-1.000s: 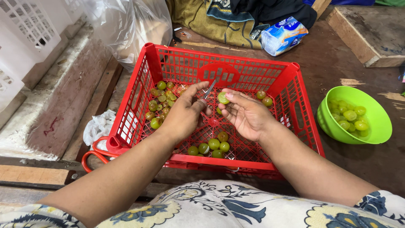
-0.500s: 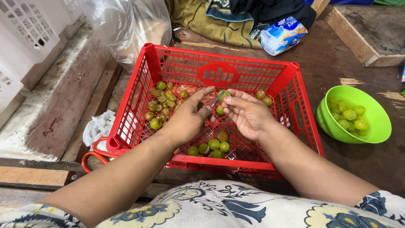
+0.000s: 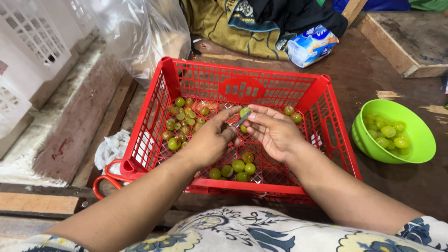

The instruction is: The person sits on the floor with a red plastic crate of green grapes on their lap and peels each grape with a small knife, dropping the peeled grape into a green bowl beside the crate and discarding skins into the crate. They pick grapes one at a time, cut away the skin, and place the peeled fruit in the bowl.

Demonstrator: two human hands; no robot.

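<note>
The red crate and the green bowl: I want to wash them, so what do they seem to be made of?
Both look like moulded plastic. The crate has thin lattice walls and floor in one uniform glossy red. The bowl is one smooth, bright green shell with a soft sheen and a rounded rim.

Both my bare forearms reach forward from the bottom of the view and meet near its middle. My left hand (image 3: pixel 210 140) is turned back-up, wrist slightly bent, thumb and forefinger stretched toward the other hand in a pinch. My right hand (image 3: pixel 275 133) lies palm-up and tilted inward, fingers loosely curled, thumb and fingertips (image 3: pixel 252 115) drawn together. The two hands touch at the fingertips. My left arm comes in at a slant from the lower left, my right arm from the lower right.
</note>
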